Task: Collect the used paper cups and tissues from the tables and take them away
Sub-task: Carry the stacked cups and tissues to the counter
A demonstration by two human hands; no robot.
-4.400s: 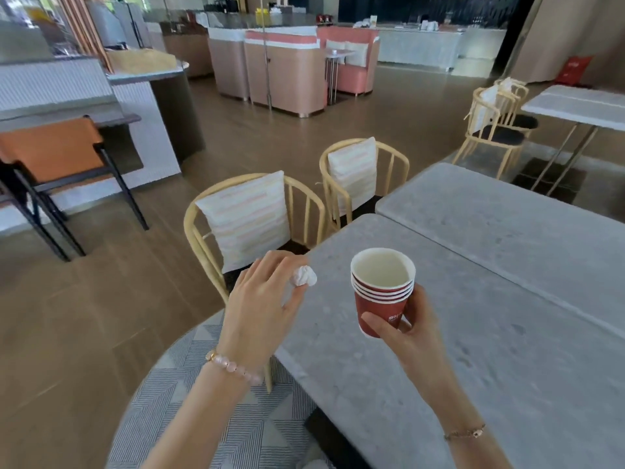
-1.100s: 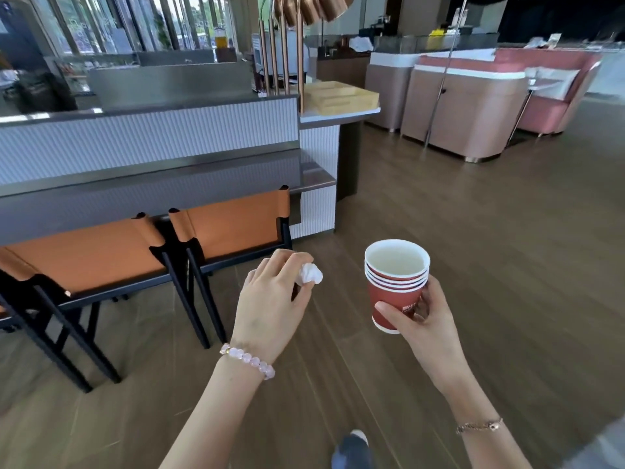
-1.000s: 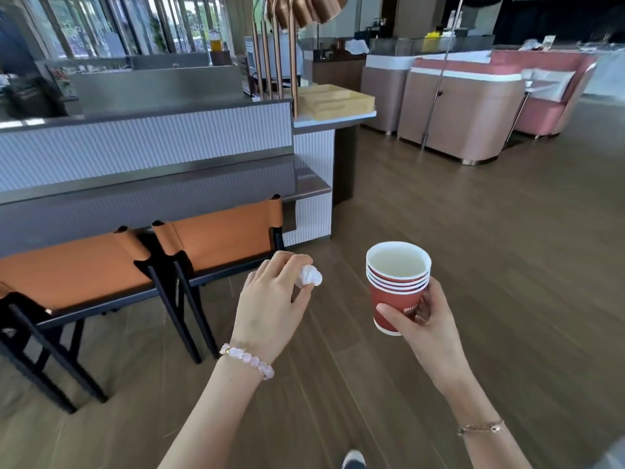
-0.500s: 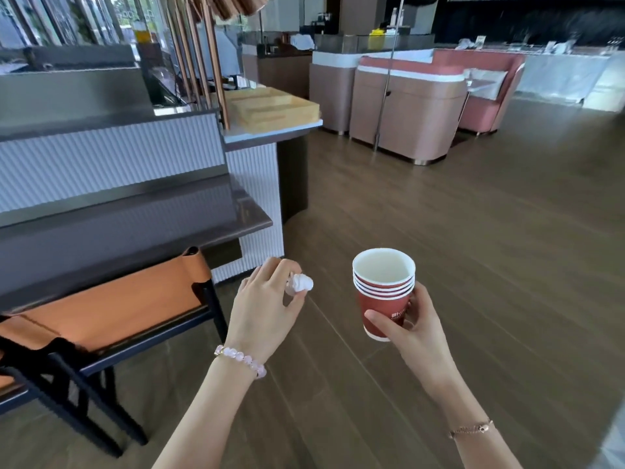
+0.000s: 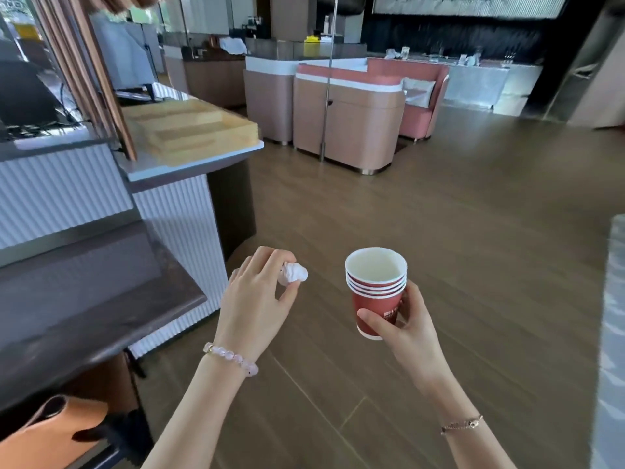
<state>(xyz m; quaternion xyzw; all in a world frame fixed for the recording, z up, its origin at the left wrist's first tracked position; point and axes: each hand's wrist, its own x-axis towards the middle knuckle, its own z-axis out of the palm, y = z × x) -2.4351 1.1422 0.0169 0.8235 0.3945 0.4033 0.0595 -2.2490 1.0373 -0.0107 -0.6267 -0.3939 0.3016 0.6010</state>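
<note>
My right hand [image 5: 404,328] grips a stack of several red paper cups [image 5: 375,292] with white rims, held upright over the wooden floor; the top cup looks empty. Left of it, my left hand [image 5: 255,299] pinches a small crumpled white tissue [image 5: 293,273] between thumb and fingertips. The two hands are a short gap apart at chest height.
A white ribbed counter [image 5: 176,225] with a dark ledge [image 5: 84,299] runs along my left, an orange chair [image 5: 50,431] tucked under it. A wooden tray [image 5: 189,130] lies on the counter end. Pink and tan booth seats [image 5: 348,120] stand ahead. A grey edge [image 5: 612,333] shows at far right.
The view has swung right and moved forward along the counter; the orange chairs slid to the lower left. Both hands keep the same hold on the tissue and cups.
</note>
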